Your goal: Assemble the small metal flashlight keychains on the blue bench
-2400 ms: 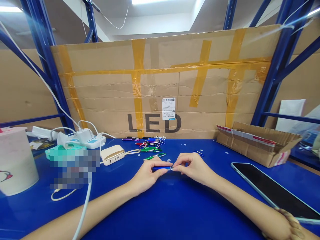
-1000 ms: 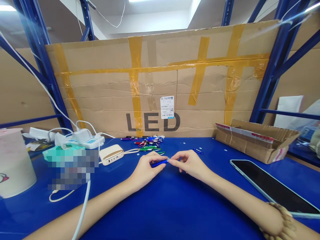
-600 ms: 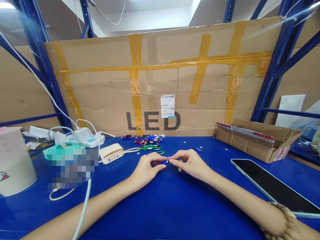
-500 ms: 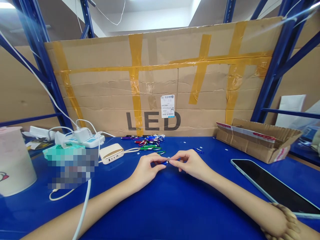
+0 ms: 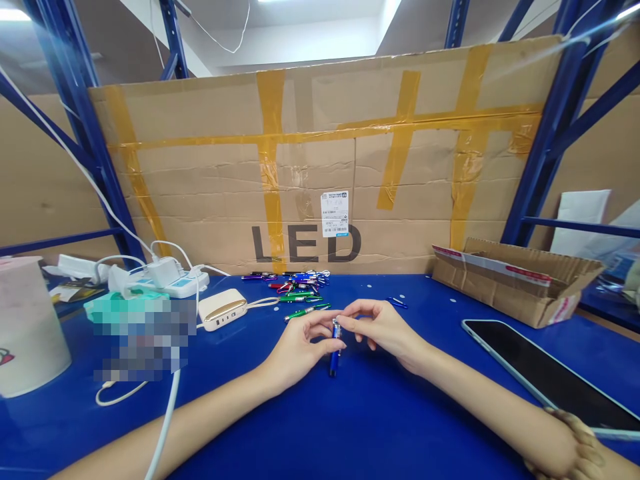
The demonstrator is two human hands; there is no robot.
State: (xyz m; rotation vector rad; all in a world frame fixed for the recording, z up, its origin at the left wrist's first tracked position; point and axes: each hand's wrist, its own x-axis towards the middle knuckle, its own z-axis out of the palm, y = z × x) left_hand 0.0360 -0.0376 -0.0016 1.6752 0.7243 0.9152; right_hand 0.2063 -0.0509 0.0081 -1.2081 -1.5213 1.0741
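Note:
A small blue metal flashlight (image 5: 334, 357) stands nearly upright between my hands, its lower end pointing toward me above the blue table (image 5: 400, 413). My left hand (image 5: 303, 343) and my right hand (image 5: 375, 327) pinch its top end with their fingertips. That end is partly hidden by my fingers. A heap of similar keychain flashlights (image 5: 287, 287) in several colours lies farther back, and a green flashlight (image 5: 300, 313) lies just behind my left hand.
A cream power bank (image 5: 223, 309) and a power strip (image 5: 170, 283) with white cables sit to the left, beside a white tub (image 5: 25, 327). A flattened cardboard box (image 5: 515, 283) and a dark tablet (image 5: 550, 373) lie right. Cardboard (image 5: 300, 167) stands behind the table.
The blue flashlight has turned from lying crosswise between my fingers to standing nearly upright. A green flashlight now shows behind my left hand, and my hands stay close together.

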